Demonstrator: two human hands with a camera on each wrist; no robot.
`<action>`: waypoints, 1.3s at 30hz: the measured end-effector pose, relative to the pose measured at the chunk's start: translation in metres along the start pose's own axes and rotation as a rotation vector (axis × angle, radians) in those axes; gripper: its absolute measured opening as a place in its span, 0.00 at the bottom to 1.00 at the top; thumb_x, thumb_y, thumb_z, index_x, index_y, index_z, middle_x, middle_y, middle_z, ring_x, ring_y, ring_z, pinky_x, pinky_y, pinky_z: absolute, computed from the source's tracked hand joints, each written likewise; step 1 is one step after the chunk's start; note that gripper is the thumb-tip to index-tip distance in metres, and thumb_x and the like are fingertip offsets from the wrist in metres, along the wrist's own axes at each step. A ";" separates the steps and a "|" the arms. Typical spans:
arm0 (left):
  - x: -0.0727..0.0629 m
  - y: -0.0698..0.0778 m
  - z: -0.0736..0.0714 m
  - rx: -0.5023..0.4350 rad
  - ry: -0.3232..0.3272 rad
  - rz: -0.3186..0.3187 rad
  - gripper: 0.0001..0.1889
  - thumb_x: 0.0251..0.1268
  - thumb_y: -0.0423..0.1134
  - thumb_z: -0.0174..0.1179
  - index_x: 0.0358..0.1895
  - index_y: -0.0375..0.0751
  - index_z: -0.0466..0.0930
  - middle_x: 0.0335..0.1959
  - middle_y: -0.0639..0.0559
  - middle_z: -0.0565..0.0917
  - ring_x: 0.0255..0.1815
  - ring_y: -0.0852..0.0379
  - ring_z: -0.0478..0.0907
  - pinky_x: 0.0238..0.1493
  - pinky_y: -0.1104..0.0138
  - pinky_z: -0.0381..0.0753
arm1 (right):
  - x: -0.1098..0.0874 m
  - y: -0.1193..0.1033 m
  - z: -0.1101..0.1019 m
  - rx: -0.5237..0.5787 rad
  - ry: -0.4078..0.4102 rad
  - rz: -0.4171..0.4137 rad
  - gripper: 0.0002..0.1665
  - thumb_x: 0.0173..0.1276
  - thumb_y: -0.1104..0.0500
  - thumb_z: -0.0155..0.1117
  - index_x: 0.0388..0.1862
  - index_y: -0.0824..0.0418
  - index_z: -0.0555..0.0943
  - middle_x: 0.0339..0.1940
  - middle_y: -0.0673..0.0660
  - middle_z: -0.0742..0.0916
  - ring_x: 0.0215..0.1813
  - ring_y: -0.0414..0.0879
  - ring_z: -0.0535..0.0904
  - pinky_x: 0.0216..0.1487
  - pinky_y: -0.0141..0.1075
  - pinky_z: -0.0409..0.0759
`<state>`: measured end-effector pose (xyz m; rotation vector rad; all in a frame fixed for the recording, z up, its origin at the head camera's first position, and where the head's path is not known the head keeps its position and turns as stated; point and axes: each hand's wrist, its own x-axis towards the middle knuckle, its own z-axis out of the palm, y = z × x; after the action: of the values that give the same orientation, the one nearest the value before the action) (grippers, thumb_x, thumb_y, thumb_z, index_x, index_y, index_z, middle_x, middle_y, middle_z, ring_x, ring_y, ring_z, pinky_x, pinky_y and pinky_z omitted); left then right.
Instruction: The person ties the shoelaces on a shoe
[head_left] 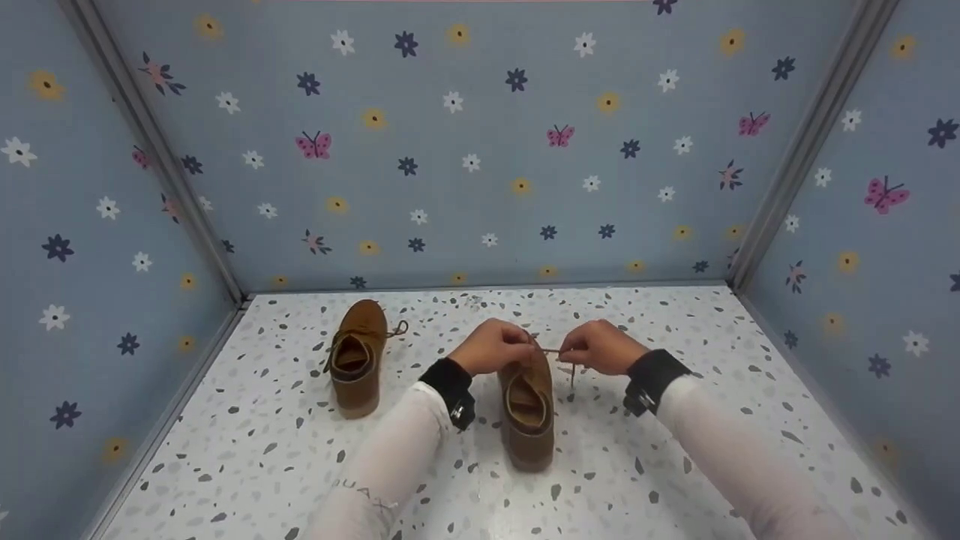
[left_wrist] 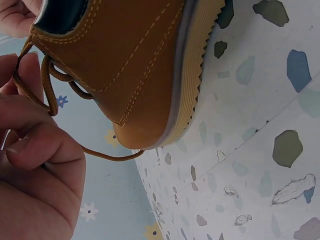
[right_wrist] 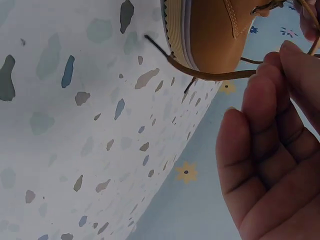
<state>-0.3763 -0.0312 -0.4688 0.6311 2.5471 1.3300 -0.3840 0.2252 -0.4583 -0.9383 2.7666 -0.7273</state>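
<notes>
Pinching lace (right_wrist: 215, 77) with left hand (head_left: 491, 347) and right hand (head_left: 604, 347); keep tension even; avoid dragging shoe (head_left: 529, 448) sideways

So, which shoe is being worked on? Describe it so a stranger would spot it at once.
Find the flower-printed back wall, then the speckled white surface at its foot. Just right of centre there, a brown shoe faces the wall. Unlike the other brown shoe, farther left, its lace is pinched in the person's right-hand grip.
</notes>
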 end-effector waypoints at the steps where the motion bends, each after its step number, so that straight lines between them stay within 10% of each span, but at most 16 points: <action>1: 0.000 0.000 0.000 -0.004 0.005 0.001 0.11 0.69 0.43 0.64 0.40 0.40 0.91 0.33 0.60 0.85 0.35 0.62 0.78 0.37 0.69 0.77 | -0.001 0.001 -0.001 -0.005 0.010 0.000 0.06 0.73 0.58 0.70 0.38 0.55 0.92 0.36 0.54 0.93 0.33 0.42 0.84 0.37 0.35 0.81; 21: -0.001 -0.004 -0.001 -0.036 0.024 -0.020 0.08 0.72 0.41 0.63 0.35 0.43 0.88 0.31 0.57 0.87 0.33 0.61 0.80 0.38 0.69 0.79 | -0.017 0.013 -0.024 0.001 0.032 0.145 0.12 0.76 0.54 0.66 0.31 0.54 0.88 0.28 0.55 0.89 0.27 0.40 0.80 0.33 0.36 0.78; 39: -0.004 -0.007 -0.005 0.001 0.039 -0.015 0.09 0.71 0.44 0.63 0.33 0.46 0.87 0.31 0.59 0.83 0.32 0.62 0.77 0.37 0.69 0.77 | -0.027 0.011 -0.044 0.289 0.009 0.179 0.15 0.78 0.51 0.64 0.38 0.61 0.88 0.28 0.52 0.89 0.30 0.40 0.85 0.37 0.34 0.84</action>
<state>-0.3764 -0.0404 -0.4720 0.5905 2.5782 1.3483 -0.3804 0.2668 -0.4262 -0.6237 2.6115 -1.0634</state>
